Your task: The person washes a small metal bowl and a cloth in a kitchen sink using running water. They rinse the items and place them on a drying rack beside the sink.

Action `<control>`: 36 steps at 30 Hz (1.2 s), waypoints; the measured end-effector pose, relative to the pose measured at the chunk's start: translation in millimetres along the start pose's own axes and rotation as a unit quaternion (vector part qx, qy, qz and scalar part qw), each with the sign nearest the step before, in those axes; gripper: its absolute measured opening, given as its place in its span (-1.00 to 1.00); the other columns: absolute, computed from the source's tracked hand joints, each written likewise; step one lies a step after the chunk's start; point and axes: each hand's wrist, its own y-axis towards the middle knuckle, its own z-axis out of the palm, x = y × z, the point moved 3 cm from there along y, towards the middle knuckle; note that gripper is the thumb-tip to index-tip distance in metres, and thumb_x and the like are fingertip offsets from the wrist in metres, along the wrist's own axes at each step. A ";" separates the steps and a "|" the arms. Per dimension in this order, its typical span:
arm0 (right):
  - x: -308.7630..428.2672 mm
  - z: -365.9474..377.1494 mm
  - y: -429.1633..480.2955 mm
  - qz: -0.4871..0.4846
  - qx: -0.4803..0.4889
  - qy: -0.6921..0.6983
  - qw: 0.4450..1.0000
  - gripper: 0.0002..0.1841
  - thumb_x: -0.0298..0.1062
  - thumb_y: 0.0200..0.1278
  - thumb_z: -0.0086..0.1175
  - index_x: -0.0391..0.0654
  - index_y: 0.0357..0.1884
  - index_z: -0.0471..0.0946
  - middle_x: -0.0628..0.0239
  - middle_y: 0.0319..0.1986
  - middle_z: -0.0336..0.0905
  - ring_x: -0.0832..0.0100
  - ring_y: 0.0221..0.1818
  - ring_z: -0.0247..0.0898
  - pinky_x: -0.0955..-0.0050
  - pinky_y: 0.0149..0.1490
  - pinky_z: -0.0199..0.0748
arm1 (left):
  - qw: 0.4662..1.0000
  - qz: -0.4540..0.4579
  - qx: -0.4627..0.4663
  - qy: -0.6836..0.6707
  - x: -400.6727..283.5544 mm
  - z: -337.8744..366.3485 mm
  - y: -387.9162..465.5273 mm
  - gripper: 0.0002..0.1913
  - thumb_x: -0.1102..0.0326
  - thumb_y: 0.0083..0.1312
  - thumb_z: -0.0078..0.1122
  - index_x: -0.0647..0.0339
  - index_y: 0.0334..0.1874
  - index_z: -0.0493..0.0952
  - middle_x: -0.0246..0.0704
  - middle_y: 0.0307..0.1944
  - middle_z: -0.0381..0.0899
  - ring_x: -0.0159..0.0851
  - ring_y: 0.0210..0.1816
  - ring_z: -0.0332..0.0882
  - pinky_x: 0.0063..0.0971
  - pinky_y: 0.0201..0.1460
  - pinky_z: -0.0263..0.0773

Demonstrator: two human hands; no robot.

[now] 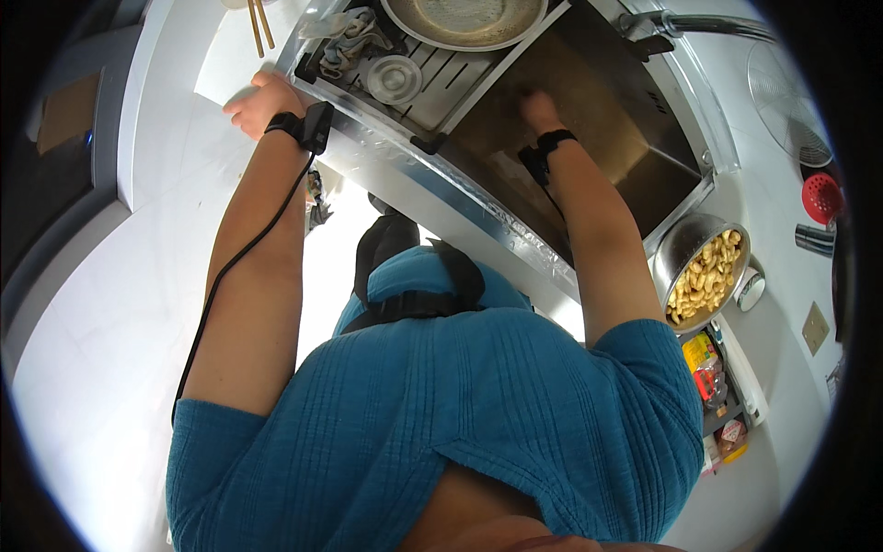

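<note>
My right hand (540, 110) is down inside the stainless steel sink basin (621, 90); its fingers are blurred and dark, so what they touch or hold cannot be told. My left hand (268, 107) rests at the edge of the white countertop (227, 62), beside the sink's front left corner, fingers spread and holding nothing visible. Between the hands lies a slotted metal drain tray (448, 83), bearing a round clear lid-like piece (394, 79), a crumpled wet cloth (352, 45) and a wide pan (469, 17).
A metal bowl of peanuts in shells (703, 276) stands right of the sink, near a small jar (750, 290). The faucet (717, 26) reaches in at the back right. Chopsticks (261, 27) lie at the upper left. A rack with packets (710, 379) is at the right.
</note>
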 end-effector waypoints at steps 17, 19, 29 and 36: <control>42.3 -24.2 -18.7 -0.170 0.185 -0.325 0.912 -0.64 -0.32 0.53 -0.10 -0.16 0.18 0.64 0.01 0.15 0.65 0.10 0.17 0.62 0.11 0.20 0.61 | 1.000 0.006 0.000 -0.007 -3.3 -3.2 -1.4 -0.13 -0.16 0.36 -0.10 0.52 0.47 0.09 0.11 0.25 0.44 0.08 0.20 0.58 -0.13 0.22 0.53; 52.0 -21.4 -23.7 -0.107 0.160 -0.318 0.928 -0.64 -0.30 0.55 -0.09 -0.15 0.20 0.64 0.02 0.18 0.63 0.09 0.20 0.61 0.10 0.21 0.60 | 1.000 0.007 0.001 -0.003 -1.4 -3.2 -0.6 -0.13 -0.15 0.36 -0.11 0.52 0.48 0.08 0.11 0.25 0.44 0.08 0.20 0.58 -0.14 0.22 0.53; 85.9 -45.2 -18.4 -0.118 0.223 -0.250 0.935 -0.49 -0.04 0.52 -0.05 -0.16 0.31 0.56 -0.02 0.34 0.50 0.00 0.29 0.51 0.02 0.31 0.50 | 0.999 0.027 -0.004 -0.017 1.4 -1.0 -0.9 -0.15 -0.14 0.40 -0.12 0.57 0.48 0.12 0.13 0.28 0.44 0.09 0.19 0.59 -0.16 0.27 0.51; 61.2 -30.1 20.2 -0.135 0.210 -0.161 0.955 -0.43 0.10 0.43 0.05 -0.12 0.26 0.60 0.00 0.25 0.59 -0.06 0.32 0.47 0.03 0.35 0.46 | 0.999 -0.007 -0.028 0.032 44.4 -8.0 -18.0 -0.12 -0.15 0.48 -0.15 0.62 0.53 0.06 0.29 0.31 0.41 0.22 0.29 0.48 -0.01 0.38 0.36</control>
